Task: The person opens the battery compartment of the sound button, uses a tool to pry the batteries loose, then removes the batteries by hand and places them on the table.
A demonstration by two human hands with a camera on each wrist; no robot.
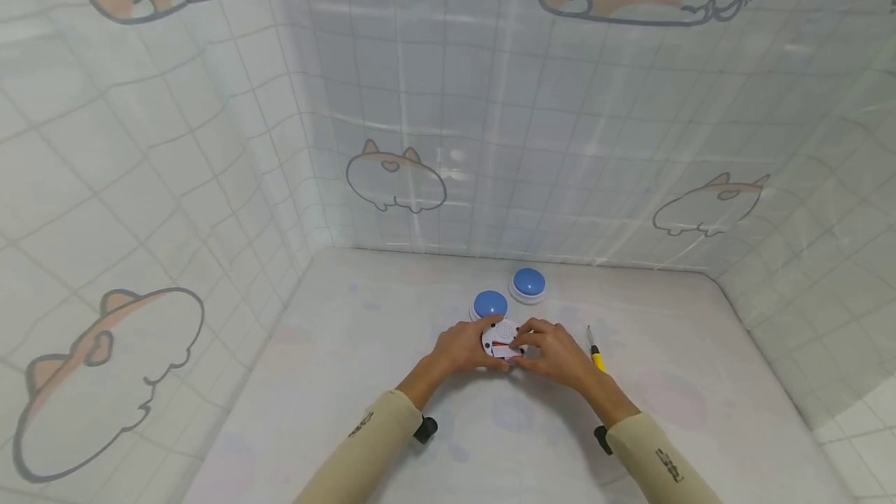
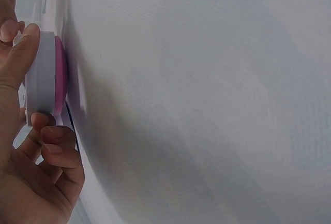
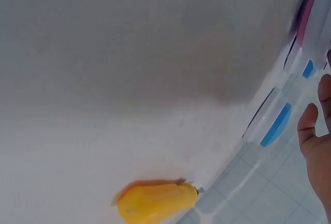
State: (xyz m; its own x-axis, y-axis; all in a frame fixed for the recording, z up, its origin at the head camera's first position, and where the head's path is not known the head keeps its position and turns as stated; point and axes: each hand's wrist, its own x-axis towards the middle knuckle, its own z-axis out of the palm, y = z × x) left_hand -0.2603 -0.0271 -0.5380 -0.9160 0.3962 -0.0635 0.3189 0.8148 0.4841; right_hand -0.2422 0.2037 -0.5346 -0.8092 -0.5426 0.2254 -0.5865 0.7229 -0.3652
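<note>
Sleeves [image 1: 378,446]: pale, on both forearms, each with a small dark mark; a black wrist piece [image 1: 425,430] shows beside the left cuff.
Left hand [image 1: 462,346]: grasping the round device by its rim, thumb and fingers at its edge.
Right hand [image 1: 556,351]: fingers bent over the back of the device, thumb by its near edge; whether they pinch a small part, I cannot tell.
Round device [image 1: 505,330]: between the two hands, white back up with a speaker grille of small holes, pink side facing the desk [image 1: 336,379].
Recess [image 1: 500,344]: in the white back, red wire visible along it.
Screwdriver [image 1: 598,361]: yellow handle, lying just right of the right hand, tip pointing away from the person.
Nearer blue button [image 1: 491,303]: white base, just beyond the device.
Farther blue button [image 1: 528,282]: blue dome up, behind and to the right.
Walls [image 1: 546,138]: grid print with cartoon animals.
</note>
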